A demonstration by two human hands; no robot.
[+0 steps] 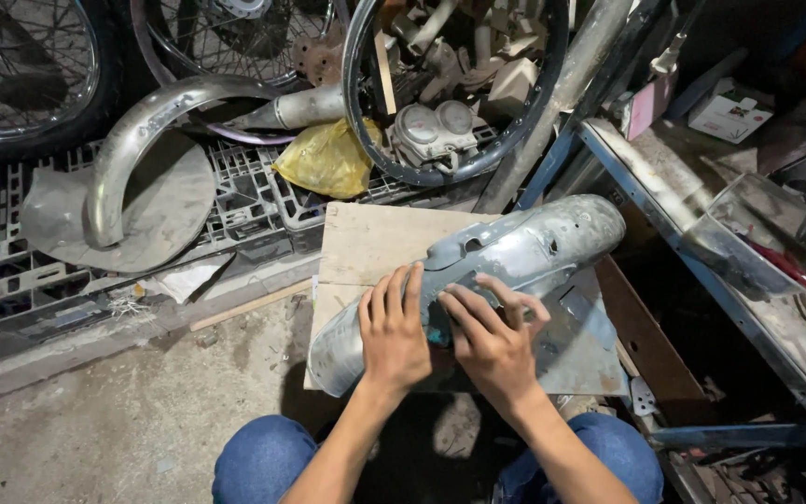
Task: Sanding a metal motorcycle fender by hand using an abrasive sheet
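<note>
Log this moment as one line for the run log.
left hand: flat on grey metal fender | right hand: pressing small teal thing on fender | fender: lying on wooden board

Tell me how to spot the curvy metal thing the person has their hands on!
Find the wooden board on the floor ahead of the person's blue-jeaned knees. The grey fender lies across it, with the left hand and right hand pressed on it. Unlike the shinier fender lying farther left, it is dull, scuffed and dotted with holes.

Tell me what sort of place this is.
Probably a motorcycle repair workshop: spoked wheels lean at the back, a gauge cluster sits inside a bare rim, and both hands press on a metal mudguard on a wooden board.
</note>
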